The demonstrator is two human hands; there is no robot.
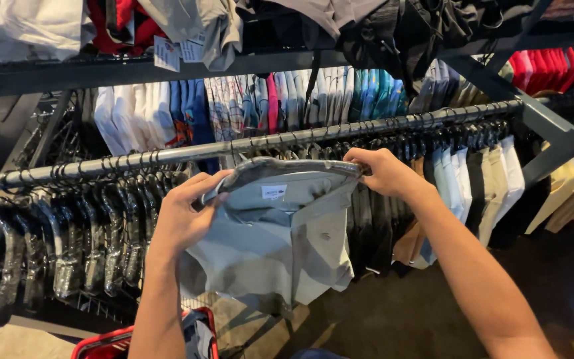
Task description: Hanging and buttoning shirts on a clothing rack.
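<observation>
Nearest the camera, at the bottom edge, I noted a red basket (111, 340) with some folded cloth lying in it, just below the left forearm. Above it, my left hand (184, 216) was closed on the left side of a grey-green garment (280, 246), fingers curled over the neckline edge. My right hand (383, 171) was pinched shut on the opposite end of the same neckline, at the shoulder. The garment hung between the two hands, held up in front of the rail, its lower part drooping free; a small white label (274, 192) showed inside the collar. I could not tell whether a hanger sat inside it.

Directly behind the hands ran a long metal rail (167, 154), sloping upward to the right. To the left on it hung a row of dark, glossy garments (68, 246) on black hangers; to the right, pale and white garments (493, 179) packed close together. Behind the rail, a second row of white, blue and patterned shirts (247, 106) hung under a dark shelf (54, 72). On that shelf lay folded clothing with paper tags, and red garments (553, 66) showed at far right.
</observation>
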